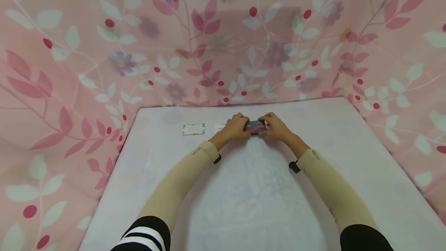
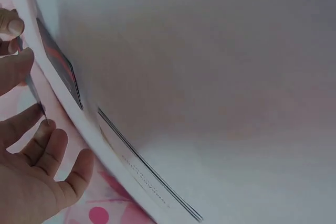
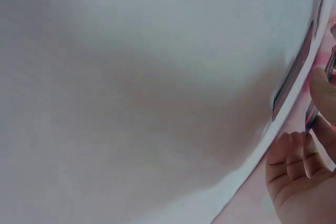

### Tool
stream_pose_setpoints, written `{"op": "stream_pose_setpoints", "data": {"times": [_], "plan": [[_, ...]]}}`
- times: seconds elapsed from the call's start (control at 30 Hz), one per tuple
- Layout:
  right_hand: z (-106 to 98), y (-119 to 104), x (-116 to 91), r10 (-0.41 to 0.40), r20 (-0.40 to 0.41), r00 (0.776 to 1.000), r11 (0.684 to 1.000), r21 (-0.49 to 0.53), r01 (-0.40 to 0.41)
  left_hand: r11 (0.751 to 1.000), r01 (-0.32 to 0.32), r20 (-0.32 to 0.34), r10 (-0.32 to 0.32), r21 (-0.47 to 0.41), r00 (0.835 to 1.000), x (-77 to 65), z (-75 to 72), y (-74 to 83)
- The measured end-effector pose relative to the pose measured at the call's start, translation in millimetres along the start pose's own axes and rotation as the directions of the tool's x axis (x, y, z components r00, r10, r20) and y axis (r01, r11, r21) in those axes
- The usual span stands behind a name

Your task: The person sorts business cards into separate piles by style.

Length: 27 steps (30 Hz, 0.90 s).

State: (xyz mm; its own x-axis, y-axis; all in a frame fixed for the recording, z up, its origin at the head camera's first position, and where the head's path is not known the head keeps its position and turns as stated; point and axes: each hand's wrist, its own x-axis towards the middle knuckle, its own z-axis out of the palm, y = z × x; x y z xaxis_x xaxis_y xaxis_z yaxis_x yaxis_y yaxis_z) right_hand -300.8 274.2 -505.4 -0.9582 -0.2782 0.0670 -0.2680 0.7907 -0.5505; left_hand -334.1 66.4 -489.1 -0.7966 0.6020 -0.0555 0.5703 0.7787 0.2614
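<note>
Between my two hands is a dark grey card with a red stripe (image 1: pixel 255 127), seen edge-on in the left wrist view (image 2: pixel 33 91). My left hand (image 1: pixel 235 127) pinches its left end between thumb and fingers. At its right end my right hand (image 1: pixel 275 127) grips it the same way. The held card is raised off the tabletop. Another dark card with red on it (image 3: pixel 294 77) lies flat on the table just below, mostly covered by the held one in the head view. Left of my left hand, a white printed card (image 1: pixel 218 128) is partly hidden by that hand.
A white card with a leafy border (image 1: pixel 193 129) lies farther left on the white-covered table (image 1: pixel 244 196). Pink floral cloth (image 1: pixel 223 49) hangs behind the table's back edge and along both sides.
</note>
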Motion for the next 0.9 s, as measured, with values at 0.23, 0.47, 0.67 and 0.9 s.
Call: {"op": "stream_pose_setpoints", "data": {"times": [0.23, 0.47, 0.67, 0.9], "plan": [[11.5, 6.0, 8.0, 0.048, 0.072, 0.996, 0.999, 0.016, -0.049, 0.997, 0.063, 0.058, -0.065, 0.033, 0.996, 6.7, 10.0, -4.2], [17.2, 7.2, 5.6, 0.066, 0.110, 0.992, 0.997, 0.030, -0.070, 0.996, 0.078, 0.093, -0.080, 0.032, 0.992, 8.2, 21.1, -4.0], [14.2, 7.9, 6.1, 0.133, 0.124, 0.983, 0.983, 0.113, -0.147, 0.996, 0.076, 0.105, -0.080, 0.048, 0.991, 13.0, 19.3, -6.3], [8.8, 11.8, 9.9, 0.125, 0.108, 0.986, 0.974, 0.176, -0.143, 0.997, 0.055, 0.112, -0.060, 0.050, 0.992, 19.5, 14.3, -9.7]]}}
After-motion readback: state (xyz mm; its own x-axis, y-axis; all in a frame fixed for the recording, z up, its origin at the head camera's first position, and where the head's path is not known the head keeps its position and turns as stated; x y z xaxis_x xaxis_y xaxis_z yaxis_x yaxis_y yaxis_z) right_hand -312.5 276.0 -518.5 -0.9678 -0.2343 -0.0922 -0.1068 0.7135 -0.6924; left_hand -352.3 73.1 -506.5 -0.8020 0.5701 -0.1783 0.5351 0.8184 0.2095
